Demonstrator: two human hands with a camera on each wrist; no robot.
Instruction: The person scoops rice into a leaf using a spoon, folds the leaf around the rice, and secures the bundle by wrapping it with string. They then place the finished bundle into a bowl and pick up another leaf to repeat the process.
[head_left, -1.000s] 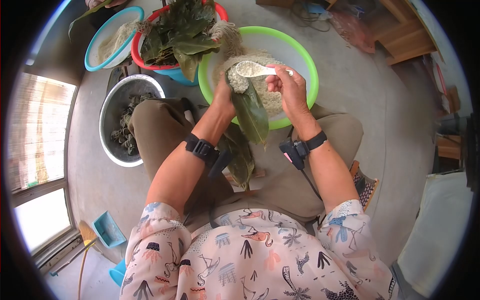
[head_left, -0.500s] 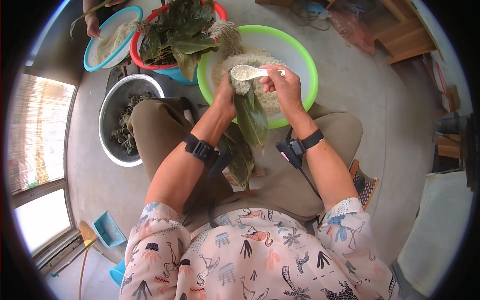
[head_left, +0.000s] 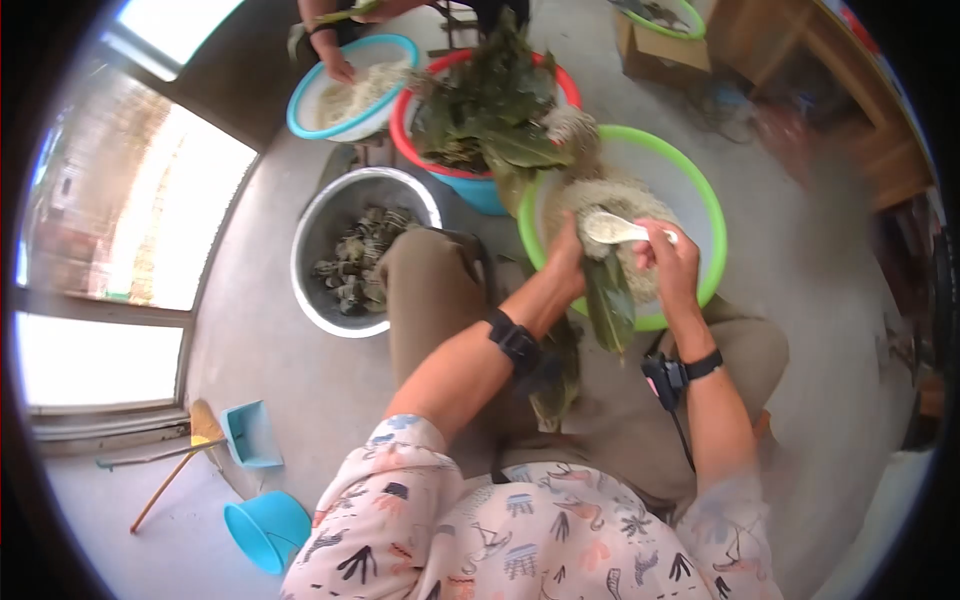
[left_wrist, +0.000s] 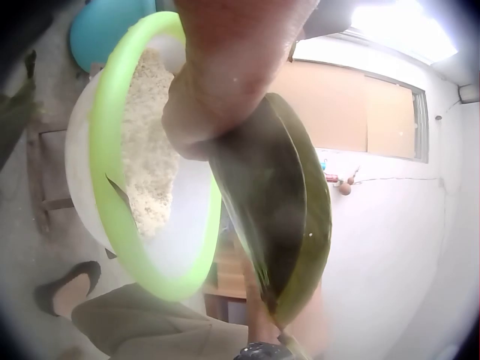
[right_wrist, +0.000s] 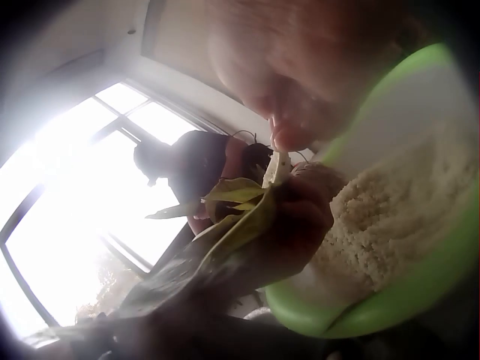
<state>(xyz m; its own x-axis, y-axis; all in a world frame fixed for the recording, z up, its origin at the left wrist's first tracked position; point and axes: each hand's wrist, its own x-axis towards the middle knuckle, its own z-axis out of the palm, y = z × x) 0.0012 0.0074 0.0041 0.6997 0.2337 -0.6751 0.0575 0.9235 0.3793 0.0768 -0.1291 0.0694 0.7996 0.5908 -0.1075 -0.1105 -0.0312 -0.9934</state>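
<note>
In the head view, my left hand (head_left: 567, 258) holds a folded long green leaf (head_left: 609, 308) with white rice packed in its upper part. The leaf's tip hangs down over the near edge of a green-rimmed basin (head_left: 713, 220). My right hand (head_left: 674, 264) pinches the handle of a white spoon (head_left: 614, 229), its bowl right at the rice in the leaf. Loose rice (head_left: 600, 192) lies in the basin below both hands. From the left wrist, the leaf (left_wrist: 277, 195) shows as a smooth folded sheet under my fingers.
A metal basin (head_left: 301, 280) with several tied leaf bundles (head_left: 355, 262) stands left of my knee. Behind it are a red-rimmed basin (head_left: 402, 128) heaped with leaves (head_left: 490, 110) and a blue-rimmed basin (head_left: 296, 112) of rice, where another person's hand (head_left: 340, 70) reaches in. A blue bucket (head_left: 265, 528) stands lower left.
The head view has swung, so everything sits farther right and lower. The spoon stays at the rice in the leaf. Another person's hand has come into the blue-rimmed basin.
</note>
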